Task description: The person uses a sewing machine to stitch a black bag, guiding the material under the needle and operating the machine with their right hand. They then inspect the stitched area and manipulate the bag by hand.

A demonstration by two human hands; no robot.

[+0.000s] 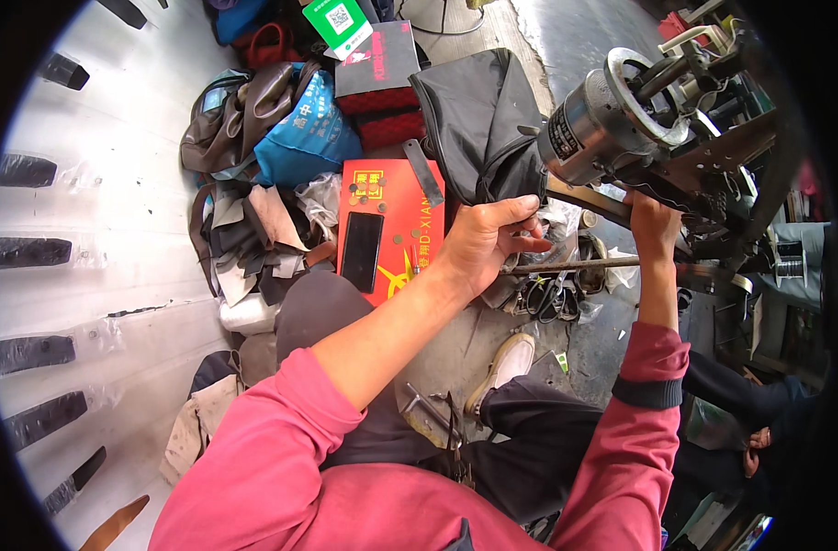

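Note:
My left hand (pixel 492 241) is in the middle, just below the lower edge of a black fabric bag (pixel 478 119). Its thumb lies along the curled fingers, and whatever is between them is too small to make out. My right hand (pixel 654 225) reaches up under a metal machine (pixel 602 124) with a round drum and a wheel; the machine's parts hide its fingertips. The bag's lower right corner is against the machine's arm (pixel 589 200). A thin metal rod (pixel 575 265) runs across below both hands.
Left of my hands lies a red box (pixel 359 275) bearing a black phone (pixel 362 252), several coins and a dark metal strip (pixel 422 173). Beyond are a blue bag (pixel 309 133), leather scraps (pixel 244 234) and a dark box (pixel 379 69). Another person's hands (pixel 757 445) show at the lower right.

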